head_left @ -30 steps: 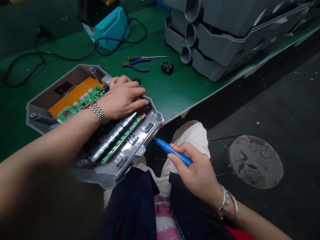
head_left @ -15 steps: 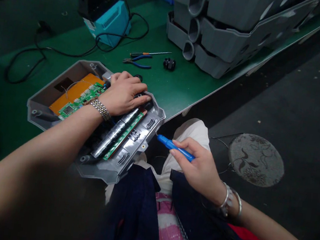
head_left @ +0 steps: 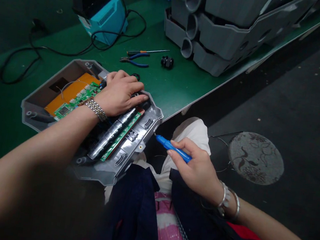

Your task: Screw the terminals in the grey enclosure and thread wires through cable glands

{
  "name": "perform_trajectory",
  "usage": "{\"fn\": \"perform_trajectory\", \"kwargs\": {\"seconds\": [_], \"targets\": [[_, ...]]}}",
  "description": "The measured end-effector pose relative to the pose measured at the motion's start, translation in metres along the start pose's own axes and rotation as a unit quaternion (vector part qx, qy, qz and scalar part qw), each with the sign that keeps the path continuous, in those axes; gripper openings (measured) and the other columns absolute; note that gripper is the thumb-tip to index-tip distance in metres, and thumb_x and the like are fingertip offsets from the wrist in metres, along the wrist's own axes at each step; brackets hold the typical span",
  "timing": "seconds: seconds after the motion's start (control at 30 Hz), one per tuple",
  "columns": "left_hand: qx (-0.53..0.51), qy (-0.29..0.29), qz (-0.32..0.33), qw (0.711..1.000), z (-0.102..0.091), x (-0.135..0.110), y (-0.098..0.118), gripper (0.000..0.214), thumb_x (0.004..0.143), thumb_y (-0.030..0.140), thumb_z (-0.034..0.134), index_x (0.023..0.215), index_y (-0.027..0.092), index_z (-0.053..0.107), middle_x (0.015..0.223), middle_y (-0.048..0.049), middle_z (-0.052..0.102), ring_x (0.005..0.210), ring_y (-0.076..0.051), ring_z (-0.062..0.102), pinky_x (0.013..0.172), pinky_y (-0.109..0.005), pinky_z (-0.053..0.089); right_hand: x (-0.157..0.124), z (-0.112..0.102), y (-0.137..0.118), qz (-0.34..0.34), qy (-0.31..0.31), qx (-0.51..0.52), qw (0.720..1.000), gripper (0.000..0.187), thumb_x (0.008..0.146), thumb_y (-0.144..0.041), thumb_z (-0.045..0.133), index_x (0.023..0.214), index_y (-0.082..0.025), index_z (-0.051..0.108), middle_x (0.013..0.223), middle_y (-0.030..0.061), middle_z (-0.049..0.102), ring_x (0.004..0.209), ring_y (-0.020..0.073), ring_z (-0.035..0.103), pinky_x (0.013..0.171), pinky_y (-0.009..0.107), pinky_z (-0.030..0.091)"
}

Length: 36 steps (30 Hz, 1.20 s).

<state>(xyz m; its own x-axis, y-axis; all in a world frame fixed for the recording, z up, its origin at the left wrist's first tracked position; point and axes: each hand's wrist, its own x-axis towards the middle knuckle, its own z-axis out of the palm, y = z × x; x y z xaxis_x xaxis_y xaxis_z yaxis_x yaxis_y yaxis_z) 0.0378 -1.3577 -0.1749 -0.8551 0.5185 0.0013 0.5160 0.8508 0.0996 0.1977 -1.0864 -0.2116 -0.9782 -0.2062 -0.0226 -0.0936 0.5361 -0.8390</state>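
A grey plastic housing (head_left: 149,124) lies open and tilted, overhanging the green table's near edge. Inside it are an orange panel (head_left: 79,84), a green circuit board (head_left: 89,94), a shiny dark cylinder pack (head_left: 112,134) and a narrow green board strip (head_left: 122,135). My left hand (head_left: 121,94) reaches across the housing, fingers bent over its far wall and thumb along the inner side; the fingertips are partly hidden. My right hand (head_left: 194,162) grips a blue deburring tool (head_left: 171,146). Its small metal tip is at the housing's near outer wall; contact is unclear.
Pliers (head_left: 135,58), a screwdriver (head_left: 147,52) and a black cable gland (head_left: 167,62) lie on the green table (head_left: 180,91) beyond the housing. A turquoise device (head_left: 104,19) with a black cable stands behind. Stacked grey housings (head_left: 218,34) occupy the back right; a round stool (head_left: 256,158) stands right.
The view has shifted slightly, so the table things appear a little further left. Both hands keep their hold, and the blue tool's tip stays by the housing's near wall.
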Motion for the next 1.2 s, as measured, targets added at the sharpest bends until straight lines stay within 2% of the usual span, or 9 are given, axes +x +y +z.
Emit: {"fn": "perform_trajectory", "kwargs": {"seconds": [0.13,0.23,0.37,0.47,0.63,0.77,0.97,1.1,1.2], "targets": [[-0.006,-0.005,-0.003,1.000,-0.001,0.000,0.000,0.050,0.098,0.063,0.035,0.100,0.023,0.065,0.104,-0.0098,0.062,0.111,-0.036,0.050,0.100,-0.056,0.033,0.015,-0.014,-0.005,0.031,-0.011,0.117,0.993,0.020,0.093,-0.036,0.070,0.098,-0.017,0.071,0.084,0.0028,0.075,0.060,0.0118,0.064,0.050,0.022,0.044],[-0.012,-0.005,-0.003,1.000,-0.001,0.000,0.000,0.049,0.097,0.063,0.036,0.099,0.024,0.064,0.103,-0.0097,0.062,0.111,-0.035,0.049,0.100,-0.055,0.033,0.024,-0.026,0.001,-0.058,0.044,0.023,0.997,0.020,0.093,-0.035,0.071,0.104,-0.018,0.073,0.098,0.0033,0.076,0.068,0.0121,0.068,0.059,0.024,0.050],[-0.011,-0.007,-0.002,1.000,-0.002,0.001,0.000,0.049,0.097,0.062,0.036,0.096,0.022,0.063,0.102,-0.0100,0.062,0.110,-0.035,0.050,0.099,-0.054,0.033,0.030,-0.035,0.015,-0.221,0.079,-0.153,0.960,0.016,0.096,-0.032,0.069,0.105,-0.019,0.072,0.099,0.0025,0.077,0.078,0.0147,0.073,0.068,0.026,0.052],[0.003,-0.013,-0.004,1.000,-0.002,0.001,0.000,0.050,0.098,0.062,0.034,0.097,0.021,0.063,0.103,-0.0103,0.062,0.110,-0.035,0.050,0.098,-0.055,0.035,0.028,-0.032,0.023,-0.251,0.077,-0.216,0.941,0.014,0.098,-0.030,0.067,0.104,-0.019,0.071,0.089,0.0020,0.076,0.073,0.0145,0.071,0.065,0.026,0.049],[0.008,0.001,-0.006,1.000,0.000,0.001,-0.001,0.049,0.097,0.062,0.035,0.098,0.022,0.064,0.101,-0.0101,0.063,0.109,-0.036,0.051,0.096,-0.055,0.036,0.012,-0.009,0.023,-0.161,0.056,-0.198,0.965,0.015,0.100,-0.032,0.062,0.101,-0.019,0.068,0.094,0.0035,0.076,0.075,0.0162,0.072,0.064,0.027,0.047],[0.011,0.005,-0.003,1.000,0.002,0.000,-0.002,0.050,0.098,0.062,0.035,0.098,0.023,0.065,0.100,-0.0097,0.064,0.108,-0.035,0.051,0.098,-0.055,0.036,0.001,-0.004,0.012,0.027,-0.033,0.045,0.998,0.020,0.098,-0.038,0.064,0.098,-0.019,0.064,0.099,0.0041,0.074,0.076,0.0146,0.069,0.063,0.025,0.047],[0.024,-0.004,0.005,1.000,0.000,0.000,-0.003,0.055,0.100,0.064,0.032,0.104,0.023,0.068,0.103,-0.0089,0.065,0.107,-0.032,0.050,0.095,-0.051,0.035,-0.003,-0.023,0.033,0.180,-0.057,0.352,0.917,0.036,0.101,-0.050,0.058,0.117,-0.019,0.055,0.054,-0.0073,0.048,0.046,0.0078,0.037,0.046,0.020,0.026],[0.009,-0.017,0.008,1.000,-0.002,0.001,-0.004,0.059,0.099,0.069,0.033,0.108,0.023,0.069,0.103,-0.0081,0.067,0.104,-0.028,0.052,0.094,-0.048,0.035,-0.005,-0.022,0.059,0.198,-0.158,0.388,0.886,0.038,0.105,-0.051,0.050,0.122,-0.017,0.054,0.079,0.0015,0.067,0.061,0.0091,0.050,0.058,0.021,0.041],[-0.015,-0.019,0.006,1.000,-0.003,0.002,-0.005,0.056,0.098,0.070,0.037,0.108,0.025,0.070,0.107,-0.0061,0.070,0.107,-0.027,0.054,0.100,-0.049,0.035,-0.004,-0.016,0.069,0.204,-0.191,0.385,0.880,0.036,0.103,-0.050,0.054,0.117,-0.018,0.059,0.092,0.0024,0.066,0.080,0.0098,0.057,0.074,0.021,0.047]]}}
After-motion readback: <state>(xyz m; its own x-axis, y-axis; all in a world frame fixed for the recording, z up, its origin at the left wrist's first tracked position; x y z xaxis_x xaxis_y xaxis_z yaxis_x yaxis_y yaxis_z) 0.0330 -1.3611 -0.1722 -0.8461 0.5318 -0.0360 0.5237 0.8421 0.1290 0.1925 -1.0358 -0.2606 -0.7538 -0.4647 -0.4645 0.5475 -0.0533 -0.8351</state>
